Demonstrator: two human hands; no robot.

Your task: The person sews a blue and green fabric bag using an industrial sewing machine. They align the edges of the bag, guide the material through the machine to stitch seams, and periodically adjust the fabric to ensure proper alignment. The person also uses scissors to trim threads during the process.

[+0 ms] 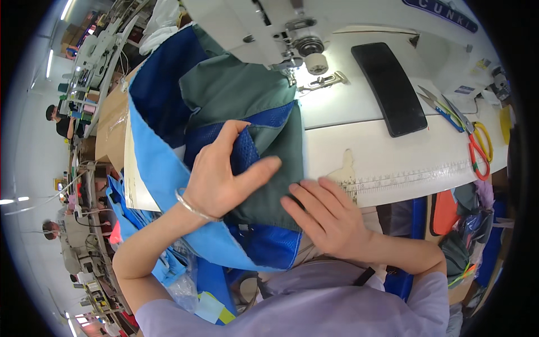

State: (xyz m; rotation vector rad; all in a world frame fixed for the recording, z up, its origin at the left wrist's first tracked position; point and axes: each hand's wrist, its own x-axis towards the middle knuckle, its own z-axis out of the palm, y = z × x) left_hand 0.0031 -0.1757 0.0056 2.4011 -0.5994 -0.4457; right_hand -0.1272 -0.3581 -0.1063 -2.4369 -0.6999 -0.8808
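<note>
A garment piece (241, 84) of grey-green cloth, dark blue mesh and light blue fabric lies bunched across the sewing machine's bed, its near part hanging over the table's front edge. My left hand (219, 174), with a bangle at the wrist, rests on the layers; its thumb and index finger are spread, the index tip at the blue mesh edge, the other fingers mostly hidden. At the cloth's right edge, my right hand (331, 216) has its fingers stretched out, tips by the grey-green layer. The presser foot (291, 78) stands at the cloth's far right corner.
Right of the needle area lies a black phone (388, 89). Farther right are scissors (478, 151) and blue-handled snips (443, 115). A printed ruler scale (415, 177) runs along the table's front. More cloth lies low on both sides; people and machines are far left.
</note>
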